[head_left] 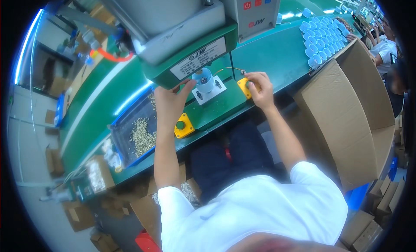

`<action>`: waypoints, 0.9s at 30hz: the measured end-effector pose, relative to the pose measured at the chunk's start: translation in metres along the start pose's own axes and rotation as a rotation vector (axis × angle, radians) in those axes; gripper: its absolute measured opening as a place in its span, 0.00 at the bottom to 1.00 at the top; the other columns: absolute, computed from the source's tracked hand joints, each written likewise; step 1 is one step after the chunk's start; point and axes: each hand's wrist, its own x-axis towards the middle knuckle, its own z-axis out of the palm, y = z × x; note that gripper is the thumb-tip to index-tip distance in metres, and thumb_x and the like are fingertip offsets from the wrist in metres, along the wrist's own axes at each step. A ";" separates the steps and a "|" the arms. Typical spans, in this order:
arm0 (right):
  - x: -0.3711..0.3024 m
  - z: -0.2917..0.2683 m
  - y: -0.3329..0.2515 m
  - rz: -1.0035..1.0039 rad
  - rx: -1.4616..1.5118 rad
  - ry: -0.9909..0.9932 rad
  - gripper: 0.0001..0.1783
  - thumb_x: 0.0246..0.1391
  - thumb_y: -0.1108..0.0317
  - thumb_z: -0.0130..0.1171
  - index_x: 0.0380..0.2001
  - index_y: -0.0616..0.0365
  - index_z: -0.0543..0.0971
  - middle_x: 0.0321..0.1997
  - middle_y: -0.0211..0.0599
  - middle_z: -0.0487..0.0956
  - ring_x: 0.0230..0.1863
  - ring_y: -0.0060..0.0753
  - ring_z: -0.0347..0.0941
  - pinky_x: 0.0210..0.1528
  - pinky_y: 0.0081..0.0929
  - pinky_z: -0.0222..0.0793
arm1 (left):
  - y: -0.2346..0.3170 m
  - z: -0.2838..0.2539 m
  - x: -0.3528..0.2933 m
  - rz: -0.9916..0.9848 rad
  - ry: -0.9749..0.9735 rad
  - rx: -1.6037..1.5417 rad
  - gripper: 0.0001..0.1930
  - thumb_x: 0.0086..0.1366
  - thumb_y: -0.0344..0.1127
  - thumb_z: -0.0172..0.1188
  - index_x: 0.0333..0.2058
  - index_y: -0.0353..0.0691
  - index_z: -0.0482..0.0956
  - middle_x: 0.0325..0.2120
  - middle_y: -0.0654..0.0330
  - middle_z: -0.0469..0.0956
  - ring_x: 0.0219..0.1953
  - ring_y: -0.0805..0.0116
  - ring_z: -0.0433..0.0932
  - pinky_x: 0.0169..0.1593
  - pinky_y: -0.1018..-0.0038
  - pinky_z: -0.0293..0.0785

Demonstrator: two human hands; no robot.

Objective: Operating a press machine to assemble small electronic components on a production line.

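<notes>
A pale blue cup-shaped part stands upright on a small white fixture plate directly beneath the head of a green press machine. The left hand is just left of the part, thumb tip at its side, fingers loosely open and closed on nothing; actual contact cannot be confirmed. The right hand lies to the right of the part, palm and curled fingers resting on a yellow button box; it grasps nothing. A second yellow button box with a green button sits below and left of the part, at the worktop's near edge, untouched. Further left of the part, a blue tray holds a heap of small brass-coloured pieces. Up and to the right of the part, rows of like blue cups stand on the worktop, next to an open cardboard box.
</notes>
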 end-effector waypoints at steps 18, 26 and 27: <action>0.000 -0.002 0.001 0.028 0.038 0.069 0.08 0.53 0.76 0.61 0.37 0.62 0.83 0.45 0.42 0.86 0.50 0.46 0.79 0.54 0.37 0.76 | 0.014 0.017 0.025 -0.109 -0.223 0.293 0.16 0.59 0.46 0.75 0.40 0.41 0.91 0.27 0.56 0.85 0.29 0.67 0.78 0.38 0.69 0.75; 0.001 -0.002 -0.001 -0.012 -0.013 0.014 0.08 0.55 0.78 0.58 0.39 0.65 0.81 0.48 0.45 0.84 0.53 0.43 0.77 0.54 0.34 0.76 | 0.014 0.019 0.027 -0.130 -0.259 0.236 0.16 0.61 0.47 0.73 0.40 0.41 0.91 0.29 0.55 0.85 0.31 0.63 0.80 0.41 0.68 0.76; 0.003 -0.003 -0.001 -0.018 -0.029 0.028 0.08 0.55 0.78 0.58 0.39 0.65 0.81 0.48 0.45 0.84 0.53 0.43 0.77 0.54 0.34 0.76 | 0.015 0.019 0.028 -0.122 -0.248 0.239 0.16 0.62 0.47 0.72 0.40 0.41 0.91 0.30 0.54 0.86 0.31 0.62 0.81 0.41 0.67 0.76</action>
